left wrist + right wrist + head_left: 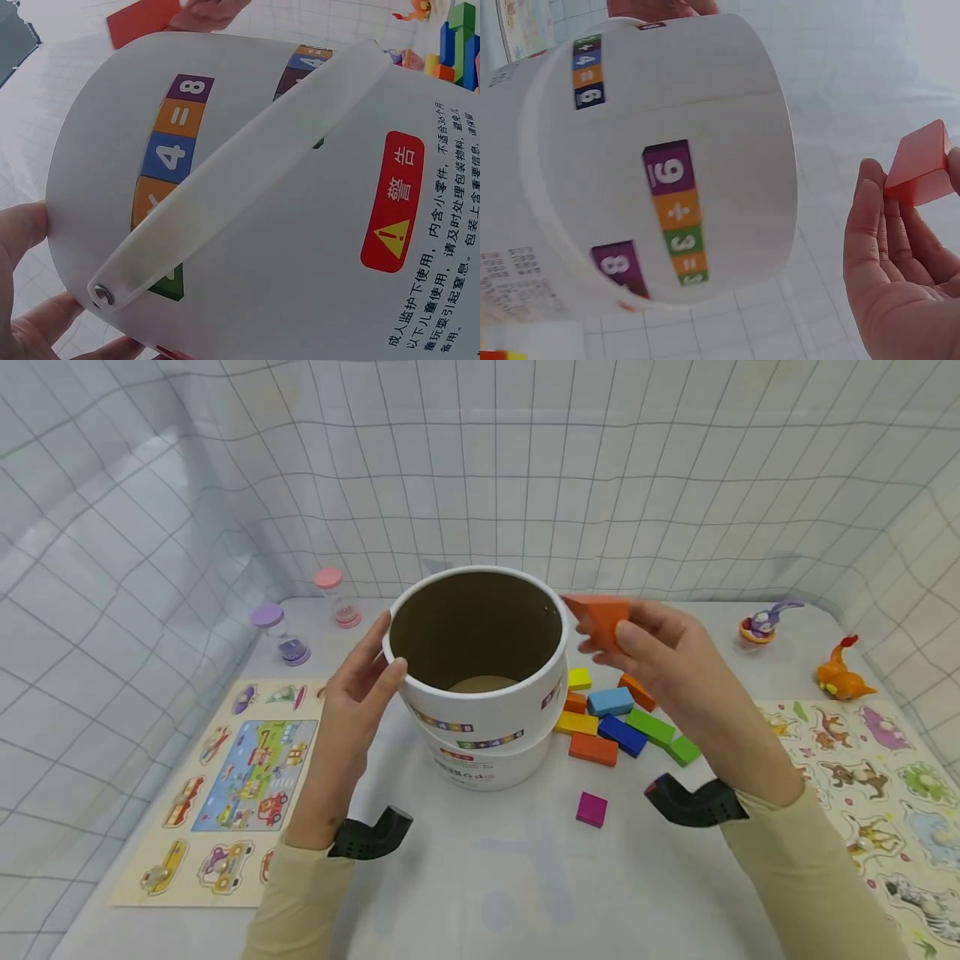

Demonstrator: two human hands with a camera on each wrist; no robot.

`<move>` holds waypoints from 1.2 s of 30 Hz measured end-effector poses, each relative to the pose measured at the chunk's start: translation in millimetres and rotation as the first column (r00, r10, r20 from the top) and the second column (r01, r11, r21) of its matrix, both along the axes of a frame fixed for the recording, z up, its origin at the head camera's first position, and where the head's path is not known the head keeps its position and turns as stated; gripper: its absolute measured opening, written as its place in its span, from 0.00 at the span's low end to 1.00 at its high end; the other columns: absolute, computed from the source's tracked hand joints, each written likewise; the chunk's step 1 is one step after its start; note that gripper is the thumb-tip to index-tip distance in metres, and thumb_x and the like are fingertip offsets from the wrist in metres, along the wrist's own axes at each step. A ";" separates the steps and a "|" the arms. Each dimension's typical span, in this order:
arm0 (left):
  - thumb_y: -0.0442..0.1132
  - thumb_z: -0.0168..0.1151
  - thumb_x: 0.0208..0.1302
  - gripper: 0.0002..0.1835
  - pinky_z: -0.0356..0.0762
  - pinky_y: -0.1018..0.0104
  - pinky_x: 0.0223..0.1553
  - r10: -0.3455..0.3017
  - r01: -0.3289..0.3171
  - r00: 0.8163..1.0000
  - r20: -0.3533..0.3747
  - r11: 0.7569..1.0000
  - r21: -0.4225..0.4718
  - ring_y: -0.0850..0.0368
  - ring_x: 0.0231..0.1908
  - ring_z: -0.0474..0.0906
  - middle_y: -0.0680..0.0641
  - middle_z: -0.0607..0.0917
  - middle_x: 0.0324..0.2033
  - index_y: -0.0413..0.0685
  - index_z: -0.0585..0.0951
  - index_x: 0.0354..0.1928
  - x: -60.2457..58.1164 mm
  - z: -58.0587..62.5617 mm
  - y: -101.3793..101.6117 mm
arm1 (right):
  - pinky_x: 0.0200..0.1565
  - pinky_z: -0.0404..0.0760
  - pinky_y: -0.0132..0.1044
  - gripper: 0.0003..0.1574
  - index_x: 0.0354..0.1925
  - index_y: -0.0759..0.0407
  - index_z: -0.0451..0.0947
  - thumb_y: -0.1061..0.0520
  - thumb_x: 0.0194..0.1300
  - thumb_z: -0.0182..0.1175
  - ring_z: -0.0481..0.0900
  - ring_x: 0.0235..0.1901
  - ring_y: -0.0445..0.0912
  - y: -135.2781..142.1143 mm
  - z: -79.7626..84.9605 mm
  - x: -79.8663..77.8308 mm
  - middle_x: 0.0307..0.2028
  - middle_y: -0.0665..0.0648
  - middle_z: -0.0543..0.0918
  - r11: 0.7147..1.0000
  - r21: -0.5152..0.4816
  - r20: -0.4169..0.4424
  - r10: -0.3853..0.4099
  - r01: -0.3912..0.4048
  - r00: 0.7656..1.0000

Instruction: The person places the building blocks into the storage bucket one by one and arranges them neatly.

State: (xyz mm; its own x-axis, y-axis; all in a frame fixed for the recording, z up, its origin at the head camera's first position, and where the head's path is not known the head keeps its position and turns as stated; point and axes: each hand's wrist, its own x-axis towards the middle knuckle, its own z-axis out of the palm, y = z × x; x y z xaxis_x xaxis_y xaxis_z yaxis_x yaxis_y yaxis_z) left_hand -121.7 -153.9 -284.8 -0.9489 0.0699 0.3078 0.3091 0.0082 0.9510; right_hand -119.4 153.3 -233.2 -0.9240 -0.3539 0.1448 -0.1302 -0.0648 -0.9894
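A white bucket (480,727) with printed number strips stands on the table, its mouth facing up. My left hand (356,710) holds it at the left of the rim, thumb at the front and fingers farther back. In the left wrist view, the bucket's translucent handle (240,172) lies against its side. An orange-red block (606,618) is pinched between the thumb and fingers of my right hand (667,652). That block is up at rim height, just right of the bucket, and the right wrist view shows the block (922,165) with flat faces.
Several coloured blocks (621,733) lie right of the bucket, with a magenta block (592,809) nearer me. Picture puzzle boards lie left (255,777) and right (862,777). Two small sand timers (281,633) stand back left; a purple figurine (763,622) and an orange one (842,675) are back right.
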 end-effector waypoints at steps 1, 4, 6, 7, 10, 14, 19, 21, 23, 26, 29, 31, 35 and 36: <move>0.37 0.52 0.62 0.28 0.59 0.58 0.60 0.000 0.000 1.000 0.000 1.000 -0.001 0.53 0.63 0.57 0.55 0.62 0.63 0.58 0.61 0.64 0.1 0.0 -0.1 | 0.50 0.73 0.33 0.24 0.57 0.58 0.66 0.53 0.65 0.50 0.72 0.49 0.51 -8.4 7.2 -6.2 0.51 0.59 0.71 1.000 0.022 0.008 -0.001 0.001 1.000; 0.37 0.53 0.62 0.28 0.58 0.58 0.60 -0.002 0.002 1.000 -0.002 1.000 -0.005 0.53 0.63 0.56 0.54 0.61 0.64 0.57 0.61 0.65 0.2 -0.2 -0.1 | 0.52 0.71 0.35 0.28 0.58 0.59 0.65 0.51 0.62 0.54 0.72 0.51 0.51 -32.5 20.1 -26.9 0.53 0.59 0.70 0.998 0.042 0.034 0.047 -0.048 0.998; 0.37 0.53 0.62 0.28 0.58 0.58 0.60 -0.006 0.006 1.000 0.001 1.000 -0.003 0.53 0.63 0.56 0.54 0.61 0.64 0.57 0.61 0.65 0.3 0.0 0.4 | 0.52 0.71 0.36 0.27 0.57 0.61 0.65 0.53 0.61 0.55 0.73 0.50 0.51 -45.4 22.5 -40.2 0.52 0.60 0.72 0.995 0.038 0.031 0.093 -0.094 0.995; 0.37 0.53 0.62 0.28 0.59 0.59 0.60 -0.004 0.004 1.000 0.002 1.000 -0.003 0.54 0.63 0.56 0.55 0.61 0.64 0.58 0.61 0.65 0.5 0.0 0.2 | 0.52 0.72 0.35 0.26 0.56 0.62 0.66 0.54 0.61 0.55 0.73 0.50 0.51 -51.2 22.7 -46.6 0.52 0.60 0.72 0.992 0.039 0.027 0.115 -0.116 0.993; 0.37 0.52 0.62 0.28 0.59 0.60 0.60 -0.001 0.001 1.000 0.005 1.000 -0.005 0.55 0.63 0.57 0.56 0.61 0.63 0.59 0.61 0.64 0.7 0.5 0.0 | 0.51 0.73 0.36 0.24 0.54 0.61 0.68 0.56 0.60 0.56 0.74 0.47 0.50 -64.2 22.1 -62.1 0.49 0.60 0.75 0.982 0.117 0.009 0.146 -0.146 0.989; 0.38 0.53 0.62 0.28 0.59 0.58 0.60 0.006 -0.005 1.000 0.006 1.000 -0.029 0.55 0.63 0.57 0.56 0.61 0.64 0.60 0.61 0.65 1.2 0.2 0.8 | 0.49 0.74 0.37 0.24 0.53 0.58 0.71 0.55 0.58 0.59 0.74 0.45 0.46 -72.4 21.2 -74.4 0.46 0.55 0.77 0.918 0.370 -0.037 0.171 -0.146 0.985; 0.39 0.53 0.62 0.28 0.59 0.57 0.60 0.013 -0.013 1.000 0.013 0.999 -0.039 0.56 0.63 0.57 0.57 0.61 0.63 0.61 0.61 0.64 2.1 0.9 0.9 | 0.48 0.74 0.36 0.22 0.51 0.57 0.73 0.56 0.57 0.60 0.74 0.44 0.43 -80.3 22.4 -82.8 0.44 0.52 0.78 0.779 0.584 -0.029 0.303 -0.229 0.953; 0.39 0.52 0.62 0.27 0.59 0.58 0.60 0.019 -0.018 1.000 0.017 0.999 -0.038 0.57 0.62 0.58 0.58 0.62 0.63 0.62 0.62 0.64 2.1 1.1 0.7 | 0.47 0.74 0.35 0.21 0.50 0.58 0.74 0.57 0.56 0.60 0.75 0.43 0.43 -84.0 22.5 -85.2 0.43 0.53 0.79 0.738 0.623 -0.025 0.350 -0.259 0.937; 0.38 0.52 0.62 0.27 0.60 0.58 0.59 0.024 -0.023 1.000 0.018 0.999 -0.043 0.57 0.62 0.58 0.58 0.62 0.63 0.62 0.62 0.64 2.3 1.3 0.1 | 0.47 0.75 0.34 0.20 0.48 0.59 0.75 0.58 0.56 0.61 0.75 0.42 0.44 -88.1 22.2 -86.6 0.41 0.54 0.79 0.709 0.655 -0.032 0.373 -0.262 0.927; 0.38 0.52 0.63 0.27 0.60 0.59 0.59 0.026 -0.025 0.999 0.020 0.999 -0.044 0.57 0.62 0.59 0.58 0.62 0.63 0.62 0.61 0.64 2.4 1.2 -0.6 | 0.47 0.75 0.33 0.18 0.47 0.60 0.76 0.59 0.56 0.60 0.75 0.42 0.43 -92.3 19.8 -87.5 0.42 0.54 0.80 0.692 0.687 -0.073 0.369 -0.221 0.927; 0.38 0.52 0.63 0.28 0.60 0.60 0.60 0.022 -0.021 1.000 0.018 0.999 -0.039 0.57 0.62 0.59 0.58 0.62 0.63 0.61 0.61 0.64 2.0 0.9 -0.7 | 0.47 0.74 0.32 0.17 0.47 0.58 0.77 0.58 0.57 0.60 0.75 0.43 0.41 -91.8 16.5 -85.0 0.43 0.52 0.80 0.729 0.675 -0.175 0.310 -0.115 0.935; 0.38 0.52 0.63 0.28 0.60 0.60 0.59 0.022 -0.021 1.000 0.014 0.999 -0.039 0.57 0.62 0.59 0.58 0.62 0.63 0.61 0.61 0.64 1.6 0.8 -0.6 | 0.46 0.75 0.31 0.17 0.47 0.55 0.77 0.56 0.57 0.59 0.75 0.43 0.39 -87.4 14.7 -79.2 0.43 0.50 0.80 0.794 0.607 -0.246 0.231 -0.036 0.941; 0.38 0.52 0.63 0.28 0.60 0.60 0.59 0.018 -0.018 1.000 0.010 0.999 -0.041 0.57 0.62 0.58 0.58 0.62 0.63 0.60 0.61 0.64 1.6 1.3 0.0 | 0.46 0.75 0.31 0.17 0.48 0.54 0.77 0.55 0.58 0.59 0.76 0.44 0.39 -65.6 10.4 -54.1 0.44 0.49 0.79 0.927 0.363 -0.304 0.025 0.091 0.952; 0.38 0.52 0.62 0.28 0.60 0.61 0.59 0.018 -0.017 1.000 0.008 0.999 -0.044 0.57 0.62 0.58 0.58 0.62 0.63 0.60 0.61 0.64 1.5 1.7 0.0 | 0.47 0.75 0.31 0.17 0.48 0.53 0.76 0.54 0.59 0.58 0.76 0.45 0.39 -57.5 8.3 -45.4 0.44 0.48 0.79 0.943 0.309 -0.300 -0.028 0.125 0.953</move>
